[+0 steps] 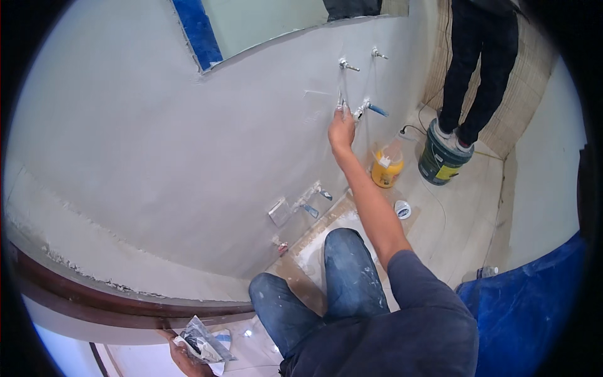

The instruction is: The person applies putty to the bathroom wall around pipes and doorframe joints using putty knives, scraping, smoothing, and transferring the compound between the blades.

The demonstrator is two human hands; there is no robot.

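The hands are well apart. The right hand (342, 130) is stretched out to the grey plastered wall (157, 157), fingers closed on a small scraper (342, 100) that points upward; whether its blade touches the plaster is hard to tell. Just to the right of that hand a blue pipe plug (377, 109) sticks out of the wall, and above it are two metal pipe fittings, one (349, 65) nearer and one (379, 54) farther along. The left hand (180, 355), low at the left, grips a flat trowel (204, 344) with white paste on it; its handle is mostly hidden. Lower on the wall are a pale square box (278, 212), two more blue plugs (309, 210) and a red plug (282, 247). The person's jeans (353, 273) have white specks, and a piece of brown cardboard (295, 270) smeared with white powder lies beneath. On the floor beyond the right arm stand a yellow tub (387, 169) and a dark green bucket (433, 160) with another person (480, 63) standing on it. A blue sheet (534, 308) hangs at the lower right.
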